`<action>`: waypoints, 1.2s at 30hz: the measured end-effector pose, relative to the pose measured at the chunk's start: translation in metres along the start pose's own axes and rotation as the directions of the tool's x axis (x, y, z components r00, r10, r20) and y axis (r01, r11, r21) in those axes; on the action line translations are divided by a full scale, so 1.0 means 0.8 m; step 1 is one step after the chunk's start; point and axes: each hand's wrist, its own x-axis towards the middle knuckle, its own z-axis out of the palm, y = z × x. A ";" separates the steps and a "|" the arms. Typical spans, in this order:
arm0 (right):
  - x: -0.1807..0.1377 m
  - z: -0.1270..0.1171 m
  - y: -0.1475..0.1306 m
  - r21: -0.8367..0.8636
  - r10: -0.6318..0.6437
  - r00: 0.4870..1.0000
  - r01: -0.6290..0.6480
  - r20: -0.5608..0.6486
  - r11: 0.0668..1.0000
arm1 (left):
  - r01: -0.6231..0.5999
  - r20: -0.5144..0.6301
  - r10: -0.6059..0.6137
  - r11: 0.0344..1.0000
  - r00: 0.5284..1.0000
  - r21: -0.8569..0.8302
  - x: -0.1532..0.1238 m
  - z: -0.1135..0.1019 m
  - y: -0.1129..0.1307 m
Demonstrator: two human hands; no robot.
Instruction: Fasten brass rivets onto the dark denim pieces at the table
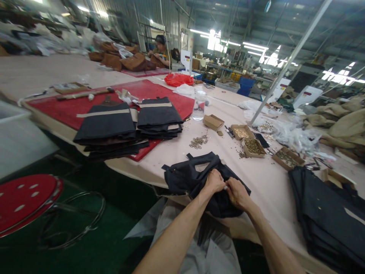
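Observation:
A black fabric piece (182,177) with short tabs and a cut-out opening lies crumpled at the table's near edge, partly hanging over it. My left hand (215,180) is closed on its cloth, fingers curled under. Close beside it, my right hand (237,193) is also closed on the same fabric, near a small whitish bit between the two hands. What exactly the fingertips pinch is hidden. Beyond the fabric lies a loose pile of metal rings (199,142). Small cardboard boxes of metal fittings, one of them a box of brass-coloured pieces (253,147), stand to the right.
Stacked black fabric panels (107,121) sit on a red mat (148,89) at left. More black pieces (322,209) lie at right. A clear bottle (199,106) stands behind the rings. A slanted metal pole (285,68) rises at right. Farther back sits another person (160,49).

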 end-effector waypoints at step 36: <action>0.118 -0.004 0.051 0.077 0.454 0.640 -0.626 0.620 0.776 | -0.011 -0.010 0.011 0.999 1.000 -0.042 -0.014 0.002 -0.002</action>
